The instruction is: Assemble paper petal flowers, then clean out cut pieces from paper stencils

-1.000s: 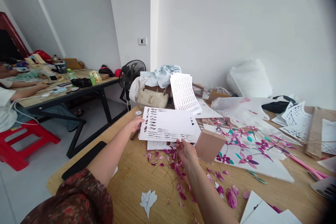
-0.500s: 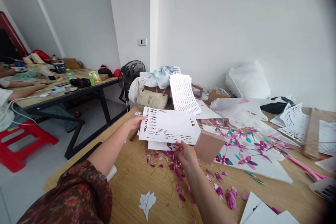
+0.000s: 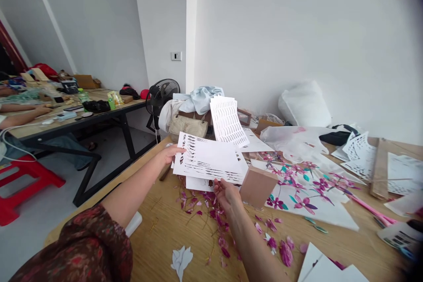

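My left hand (image 3: 169, 154) grips the left edge of some white cut-out sheets (image 3: 211, 156), which have rows of leaf-shaped holes along the left and lower sides. Under their lower edge is my right hand (image 3: 227, 194), palm up, its fingertips closed at the paper. A wooden block (image 3: 258, 186) stands just right of that hand. Magenta petals (image 3: 222, 242) with thin stems lie scattered below. Pink and teal flowers (image 3: 304, 202) rest on white sheets to the right. Behind, another cut-out sheet (image 3: 229, 121) leans upright near a beige bag (image 3: 188, 127).
A black fan (image 3: 162, 97) stands past the table's far left corner. Farther left, a person's arms (image 3: 26, 114) rest on a second table beside a red stool (image 3: 29, 185). A white bottle (image 3: 401, 234), wooden board (image 3: 380, 169) and pink rods (image 3: 373, 209) are at right.
The view has shifted slightly, so most things sit a little farther left in the picture. Both hands still hold the cut-out sheets, which now tilt slightly more down to the right.
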{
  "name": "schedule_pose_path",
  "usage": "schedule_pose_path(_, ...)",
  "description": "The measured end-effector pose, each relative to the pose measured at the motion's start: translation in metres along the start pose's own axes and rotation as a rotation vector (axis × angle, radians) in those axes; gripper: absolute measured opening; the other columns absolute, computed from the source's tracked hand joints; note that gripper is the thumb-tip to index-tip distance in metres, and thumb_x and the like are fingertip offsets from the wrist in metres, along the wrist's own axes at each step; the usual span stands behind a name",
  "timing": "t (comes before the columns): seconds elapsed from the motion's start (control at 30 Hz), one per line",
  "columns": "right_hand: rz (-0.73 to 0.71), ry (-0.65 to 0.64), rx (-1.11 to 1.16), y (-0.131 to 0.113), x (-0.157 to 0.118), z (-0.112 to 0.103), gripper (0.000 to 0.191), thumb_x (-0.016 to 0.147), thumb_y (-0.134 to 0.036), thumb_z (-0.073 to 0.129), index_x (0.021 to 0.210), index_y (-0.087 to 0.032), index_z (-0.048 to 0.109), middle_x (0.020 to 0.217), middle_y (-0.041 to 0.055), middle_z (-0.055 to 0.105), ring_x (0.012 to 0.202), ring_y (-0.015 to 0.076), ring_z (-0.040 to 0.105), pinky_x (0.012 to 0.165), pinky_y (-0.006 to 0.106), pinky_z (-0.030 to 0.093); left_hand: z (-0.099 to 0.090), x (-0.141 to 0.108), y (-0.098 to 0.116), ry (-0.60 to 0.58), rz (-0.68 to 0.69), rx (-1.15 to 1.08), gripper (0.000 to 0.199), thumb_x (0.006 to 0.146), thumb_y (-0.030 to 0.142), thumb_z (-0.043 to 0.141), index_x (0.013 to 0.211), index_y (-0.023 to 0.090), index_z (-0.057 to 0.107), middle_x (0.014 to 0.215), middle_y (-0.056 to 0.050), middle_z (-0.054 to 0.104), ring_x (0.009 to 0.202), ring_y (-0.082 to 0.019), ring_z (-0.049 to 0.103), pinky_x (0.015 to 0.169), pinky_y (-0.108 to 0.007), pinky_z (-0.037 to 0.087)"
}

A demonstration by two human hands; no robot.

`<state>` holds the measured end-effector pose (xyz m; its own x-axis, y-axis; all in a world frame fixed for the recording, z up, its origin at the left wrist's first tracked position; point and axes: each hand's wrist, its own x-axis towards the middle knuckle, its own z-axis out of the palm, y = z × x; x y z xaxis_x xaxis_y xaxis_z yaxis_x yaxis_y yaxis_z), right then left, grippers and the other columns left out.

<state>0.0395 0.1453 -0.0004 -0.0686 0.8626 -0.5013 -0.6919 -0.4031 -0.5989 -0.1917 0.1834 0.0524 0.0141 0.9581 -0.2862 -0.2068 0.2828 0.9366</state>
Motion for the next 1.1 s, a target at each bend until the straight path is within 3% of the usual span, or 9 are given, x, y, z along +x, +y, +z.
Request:
schedule_pose_path(0.17,-0.012,-0.09,0.008,0.0,-0.005,0.001,0.019,0.07,-0.004,0.06,0.066,-0.017,0.047,0.058,-0.0016,0.057,0.054,0.0087,0.059,0.043,0.013,0.045,-0.001,-0.008,0.011,-0.001,0.056,0.014,0.045,0.05,0.012,0.074,0.093,0.006,0.062,0.087,-0.014,0.069,0.08,-0.029,0.064,0.076,-0.041,0.049)
schedule_pose_path(0.37,0.027,-0.176,0.009,-0.003,-0.015,0.001,0.013,0.071,-0.005,0.057,0.067,-0.016,0.051,0.057,0.0012,0.059,0.051,0.0084,0.057,0.039,0.012,0.043,0.002,-0.032,0.031,0.007,0.104,0.011,0.041,0.055,0.011,0.07,0.095,0.008,0.062,0.088,-0.015,0.069,0.085,-0.03,0.063,0.079,-0.043,0.048)
schedule_pose_path(0.6,0.056,-0.275,-0.066,-0.016,-0.033,-0.003,0.01,0.07,-0.009,0.062,0.067,-0.013,0.054,0.053,0.0011,0.059,0.044,0.0061,0.051,0.032,0.009,0.035,0.015,-0.058,0.078,-0.051,0.231,0.05,0.038,0.061,0.013,0.069,0.098,0.01,0.061,0.089,-0.015,0.069,0.089,-0.033,0.062,0.076,-0.044,0.05)
schedule_pose_path(0.73,0.143,-0.297,-0.153,-0.022,-0.041,-0.006,0.015,0.075,-0.02,0.062,0.067,-0.01,0.056,0.051,0.004,0.059,0.039,0.0078,0.052,0.026,0.01,0.03,0.029,-0.071,0.11,-0.062,0.325,0.119,0.037,0.063,0.012,0.067,0.099,0.01,0.061,0.09,-0.014,0.069,0.084,-0.029,0.064,0.075,-0.042,0.051)
schedule_pose_path(0.8,0.177,-0.315,-0.162,-0.022,-0.044,-0.001,0.021,0.077,-0.028,0.06,0.071,-0.009,0.057,0.061,0.0095,0.064,0.049,0.0126,0.06,0.03,0.013,0.038,0.038,-0.079,0.125,-0.079,0.357,0.157,0.036,0.064,0.011,0.065,0.099,0.011,0.06,0.089,-0.012,0.069,0.08,-0.027,0.065,0.074,-0.041,0.052)
schedule_pose_path(0.9,0.156,-0.356,-0.021,-0.02,-0.045,0.011,0.023,0.076,-0.032,0.062,0.077,-0.01,0.058,0.078,0.0135,0.067,0.075,0.0189,0.065,0.048,0.018,0.051,0.052,-0.092,0.145,-0.088,0.392,0.247,0.031,0.066,0.013,0.064,0.097,0.012,0.061,0.082,-0.01,0.07,0.077,-0.025,0.066,0.071,-0.039,0.053)
schedule_pose_path(0.97,0.09,-0.346,0.117,-0.019,-0.043,0.019,0.02,0.074,-0.029,0.064,0.08,-0.011,0.059,0.08,0.0112,0.067,0.081,0.0183,0.064,0.056,0.019,0.052,0.059,-0.101,0.157,-0.088,0.4,0.307,0.031,0.067,0.013,0.064,0.098,0.012,0.061,0.08,-0.009,0.07,0.077,-0.025,0.066,0.071,-0.039,0.053)
schedule_pose_path(1.1,-0.057,-0.267,0.238,-0.017,-0.037,0.018,0.016,0.072,-0.023,0.066,0.086,-0.019,0.059,0.076,-0.0013,0.068,0.072,0.0096,0.063,0.057,0.014,0.051,0.063,-0.116,0.175,-0.085,0.392,0.378,0.04,0.068,0.013,0.065,0.107,0.007,0.055,0.082,-0.011,0.069,0.078,-0.027,0.065,0.072,-0.046,0.051)
